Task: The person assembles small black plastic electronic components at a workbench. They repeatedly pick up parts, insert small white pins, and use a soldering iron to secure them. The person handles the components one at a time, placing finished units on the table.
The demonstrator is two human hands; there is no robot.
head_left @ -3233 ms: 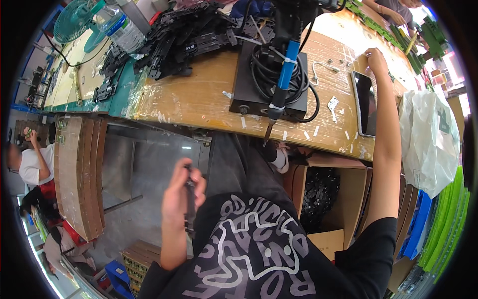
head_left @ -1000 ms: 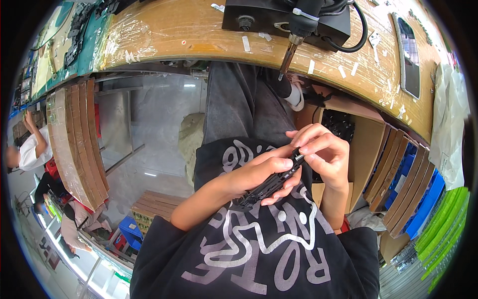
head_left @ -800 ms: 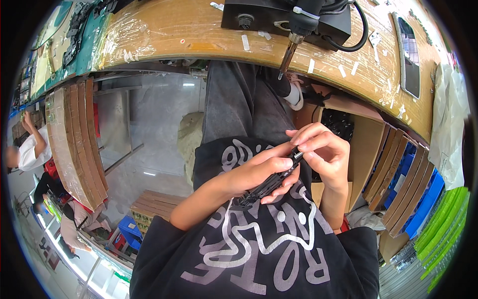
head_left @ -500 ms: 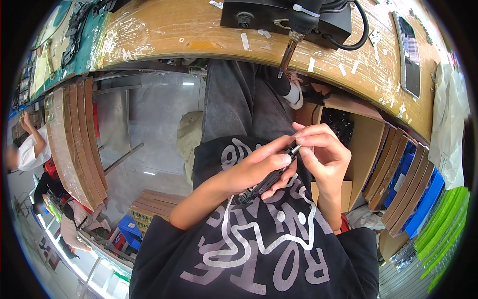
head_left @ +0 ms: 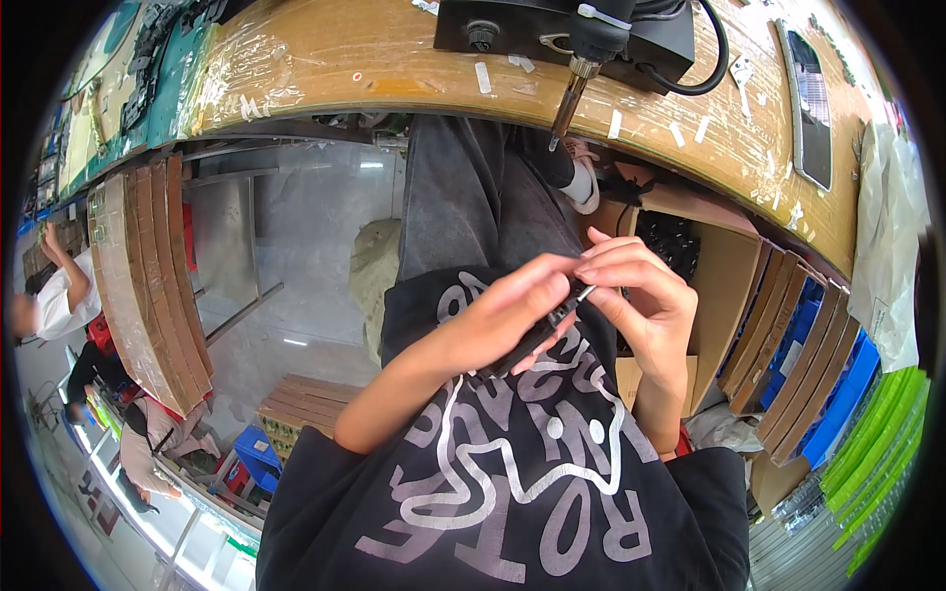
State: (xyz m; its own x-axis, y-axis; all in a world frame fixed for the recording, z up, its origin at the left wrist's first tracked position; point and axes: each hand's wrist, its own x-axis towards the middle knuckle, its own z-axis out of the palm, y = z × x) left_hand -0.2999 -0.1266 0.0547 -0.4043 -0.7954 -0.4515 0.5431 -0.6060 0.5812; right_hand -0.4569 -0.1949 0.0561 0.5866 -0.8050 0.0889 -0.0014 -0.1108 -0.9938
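My left hand (head_left: pixel 507 305) is closed around a long black plastic part (head_left: pixel 537 338), held tilted in front of my shirt. Much of the part lies hidden behind the fingers. At its upper end my right hand (head_left: pixel 650 295) pinches a thin, shiny whitish piece (head_left: pixel 587 293) between thumb and fingers. The fingertips of both hands nearly meet there. What exactly the small piece is, and whether it is attached to the black part, I cannot make out.
Above my lap runs a film-covered wooden bench (head_left: pixel 325 74). Over its edge hangs a black tool with a metal tip (head_left: pixel 572 108), near a black box (head_left: pixel 468 34). A phone (head_left: pixel 813 118) lies right. Cardboard boxes (head_left: pixel 724 295) stand below. Other people (head_left: pixel 74 281) are far left.
My left hand has turned over the black part and rolled it, so less of the part shows. My right hand has stayed at its upper end, fingers shifted slightly.
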